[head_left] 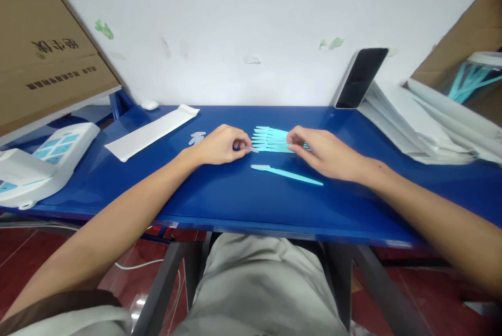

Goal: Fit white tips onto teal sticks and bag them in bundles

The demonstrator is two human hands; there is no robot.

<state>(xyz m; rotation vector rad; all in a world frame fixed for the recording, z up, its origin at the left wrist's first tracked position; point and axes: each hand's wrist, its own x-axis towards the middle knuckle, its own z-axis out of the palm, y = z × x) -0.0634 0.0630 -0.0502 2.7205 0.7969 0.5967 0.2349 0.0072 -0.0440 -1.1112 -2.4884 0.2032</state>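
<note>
Several turquoise eyebrow razors (270, 138) lie side by side on the blue table, their heads to the left. My left hand (228, 145) is at their left ends, thumb and fingertips pinched on a small clear cap at the head of the nearest razor of the row. My right hand (323, 152) is over their right ends, thumb and forefinger curled at the handles; whether it grips one is hard to see. One separate razor (288, 174) lies in front of the row. A few small clear caps (196, 138) rest left of my left hand.
A white sleeve (152, 133) and a white tray with blue inserts (58, 153) are at the left. A phone (361, 78) leans on the wall, beside white packets (419, 122). Cardboard boxes flank both sides; a tub of turquoise razors (476, 80) is far right.
</note>
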